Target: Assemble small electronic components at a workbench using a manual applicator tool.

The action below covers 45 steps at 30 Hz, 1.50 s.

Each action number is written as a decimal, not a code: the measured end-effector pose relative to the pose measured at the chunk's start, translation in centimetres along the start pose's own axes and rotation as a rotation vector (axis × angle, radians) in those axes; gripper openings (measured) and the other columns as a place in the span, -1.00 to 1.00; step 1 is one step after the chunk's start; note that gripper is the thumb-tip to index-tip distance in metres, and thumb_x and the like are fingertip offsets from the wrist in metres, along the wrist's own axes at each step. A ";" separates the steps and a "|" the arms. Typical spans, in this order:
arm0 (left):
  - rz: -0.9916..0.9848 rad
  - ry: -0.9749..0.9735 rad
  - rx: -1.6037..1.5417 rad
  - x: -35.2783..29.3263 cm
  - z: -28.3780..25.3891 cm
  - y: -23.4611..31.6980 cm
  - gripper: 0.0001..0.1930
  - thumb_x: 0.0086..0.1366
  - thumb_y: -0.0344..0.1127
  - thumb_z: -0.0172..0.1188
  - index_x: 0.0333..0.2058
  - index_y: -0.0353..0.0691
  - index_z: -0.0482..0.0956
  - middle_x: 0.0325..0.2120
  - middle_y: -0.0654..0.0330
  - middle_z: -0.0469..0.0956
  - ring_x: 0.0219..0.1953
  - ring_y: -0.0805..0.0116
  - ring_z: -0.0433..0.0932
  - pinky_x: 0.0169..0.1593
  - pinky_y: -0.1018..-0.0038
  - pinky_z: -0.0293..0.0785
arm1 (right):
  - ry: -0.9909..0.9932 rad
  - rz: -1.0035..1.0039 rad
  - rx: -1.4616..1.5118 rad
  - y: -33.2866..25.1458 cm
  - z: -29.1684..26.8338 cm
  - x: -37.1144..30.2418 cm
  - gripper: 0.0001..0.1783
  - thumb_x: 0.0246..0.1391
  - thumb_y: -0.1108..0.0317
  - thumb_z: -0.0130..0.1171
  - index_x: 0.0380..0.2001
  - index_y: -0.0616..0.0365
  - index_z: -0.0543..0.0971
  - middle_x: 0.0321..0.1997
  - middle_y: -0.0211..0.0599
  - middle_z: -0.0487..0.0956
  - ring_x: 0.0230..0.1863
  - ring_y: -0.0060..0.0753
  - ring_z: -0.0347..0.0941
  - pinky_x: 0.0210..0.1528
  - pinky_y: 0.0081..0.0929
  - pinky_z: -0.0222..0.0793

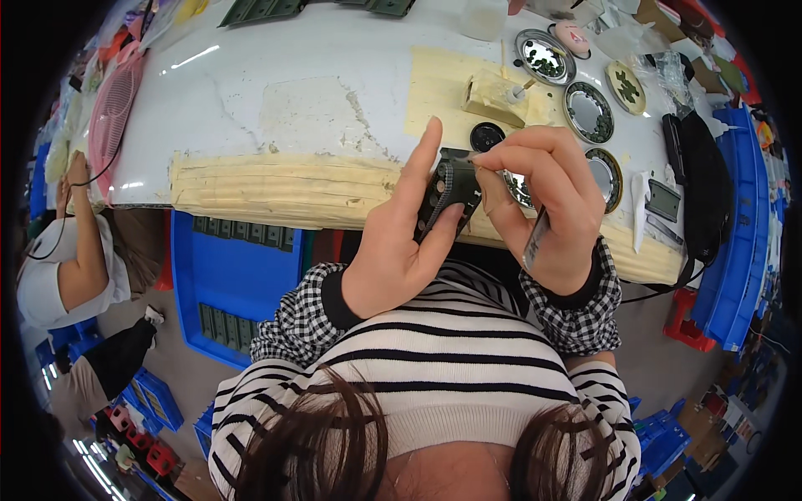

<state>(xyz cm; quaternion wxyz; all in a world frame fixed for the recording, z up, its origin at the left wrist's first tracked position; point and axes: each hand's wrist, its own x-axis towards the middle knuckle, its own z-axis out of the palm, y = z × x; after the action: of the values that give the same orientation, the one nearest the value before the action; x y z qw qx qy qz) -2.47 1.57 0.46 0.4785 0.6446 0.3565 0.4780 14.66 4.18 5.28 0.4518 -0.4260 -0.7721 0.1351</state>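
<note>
My left hand (pixel 393 238) is closed round a dark green moulded part (pixel 451 188) with toothed edges, raised above the table's front edge. Its index finger points up along one side and the thumb presses the other. At the part's upper right corner, my right hand (pixel 551 200) brings thumb and index fingertip together. Whether a tiny piece sits between those fingertips cannot be made out. Metal tweezers (pixel 536 236) are tucked in the right palm under the curled fingers. Just beyond the part lies a small round black dish (pixel 487 136).
Metal dishes (pixel 589 111) of small green pieces stand at the right, near a cream block (pixel 494 98) with a swab-like stick. Yellowish tape (pixel 284 188) covers the table's front edge. Below left, a blue bin (pixel 238 284) holds rows of green parts. Another person (pixel 79 259) works at far left.
</note>
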 end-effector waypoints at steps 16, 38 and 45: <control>0.067 -0.053 0.254 0.4 -0.4 1.5 -0.21 0.21 -0.62 0.13 0.40 -0.33 0.03 -0.44 -0.06 0.50 -0.47 0.06 0.52 -0.30 0.39 0.48 | -0.024 -0.203 -0.098 0.5 0.3 0.2 -0.68 -0.25 0.68 0.34 -0.31 0.28 0.59 -0.32 -0.25 0.51 -0.51 -0.40 0.49 -0.55 -0.52 0.40; -0.198 -0.055 -0.481 0.5 -0.5 -0.8 -0.44 0.41 -0.51 0.00 0.34 -0.23 0.08 0.06 0.01 0.48 -0.13 0.39 0.57 0.01 0.47 0.52 | 0.123 0.160 -0.141 4.0 -2.1 1.7 -0.77 0.04 0.57 0.25 -0.18 0.21 0.65 -0.42 -0.35 0.49 -0.55 -0.57 0.32 -0.48 -0.61 0.22; -0.412 -0.049 -0.932 1.1 -0.7 0.3 -0.49 0.49 -0.34 -0.05 0.35 -0.15 0.07 0.03 -0.01 0.50 -0.23 0.41 0.59 -0.09 0.42 0.60 | 0.018 0.142 -0.185 7.0 -1.0 2.4 -0.80 0.02 0.55 0.22 -0.23 0.21 0.64 -0.46 -0.28 0.46 -0.44 -0.38 0.42 -0.44 -0.49 0.34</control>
<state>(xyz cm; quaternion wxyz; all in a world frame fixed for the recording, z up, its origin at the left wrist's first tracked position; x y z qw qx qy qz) -2.84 2.69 1.06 0.8079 0.2898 0.2137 0.4666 18.73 10.07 3.08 0.4067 -0.5205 -0.7453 0.0910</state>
